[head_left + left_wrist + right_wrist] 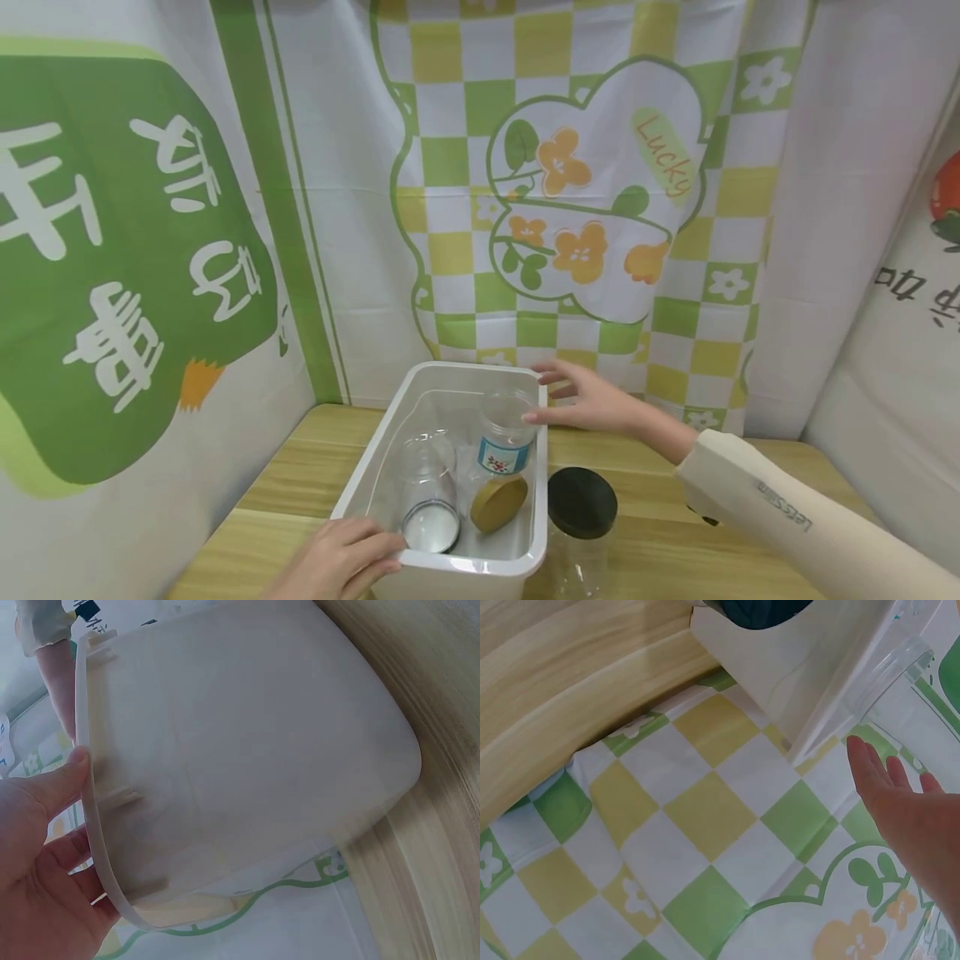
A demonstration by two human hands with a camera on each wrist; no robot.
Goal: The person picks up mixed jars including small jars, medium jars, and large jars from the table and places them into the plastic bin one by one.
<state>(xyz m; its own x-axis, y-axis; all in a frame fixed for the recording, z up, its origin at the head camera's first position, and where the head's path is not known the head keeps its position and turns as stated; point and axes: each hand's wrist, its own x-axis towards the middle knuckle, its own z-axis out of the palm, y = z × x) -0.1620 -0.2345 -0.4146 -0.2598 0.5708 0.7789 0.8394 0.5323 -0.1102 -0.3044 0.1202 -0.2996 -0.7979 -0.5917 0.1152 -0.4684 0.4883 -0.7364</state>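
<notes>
A white plastic bin (pixel 348 492) stands on the wooden table. My left hand (pixel 341 558) grips its near rim; in the left wrist view the thumb and fingers (pixel 71 851) lie on opposite sides of that rim. My right hand (pixel 581 400) is at the far right corner, fingers spread and loosely extended beside a clear jar with a blue label (pixel 504 457). Seen from the right wrist, the fingertips are close to the jar's clear wall (pixel 889 682). Inside the bin are another clear jar (pixel 431 475) lying tilted and a round gold-brown lid (pixel 498 504).
A clear jar with a black lid (pixel 582 504) stands on the table (pixel 675 500) just right of the bin. Behind hangs a green and yellow checked cloth (pixel 450 192), and printed cloth (pixel 135 250) covers the left side.
</notes>
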